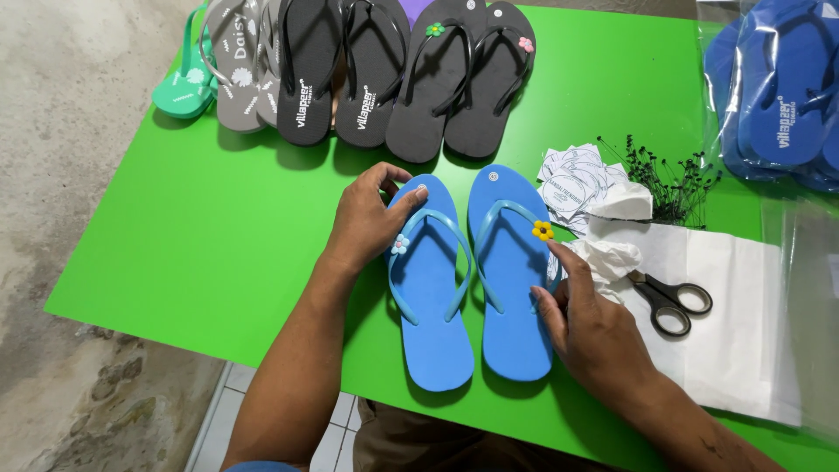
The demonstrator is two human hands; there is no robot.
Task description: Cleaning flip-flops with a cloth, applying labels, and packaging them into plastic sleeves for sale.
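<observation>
Two blue flip-flops lie side by side on the green table [201, 236]. My left hand [367, 218] rests on the left flip-flop [433, 306], fingers curled over its toe end beside a small pale flower charm [400, 244] on the strap. My right hand [587, 319] touches the outer edge of the right flip-flop [511, 306], its forefinger pointing up toward a yellow flower charm [543, 231] on that strap. Neither hand lifts anything.
A row of grey, black and green flip-flops [350, 70] lines the far edge. Black scissors [671, 301] lie on white paper [734, 323] at right, near round paper tags [572, 183] and black plastic fasteners [673, 179]. Bagged blue flip-flops [778, 87] sit at far right.
</observation>
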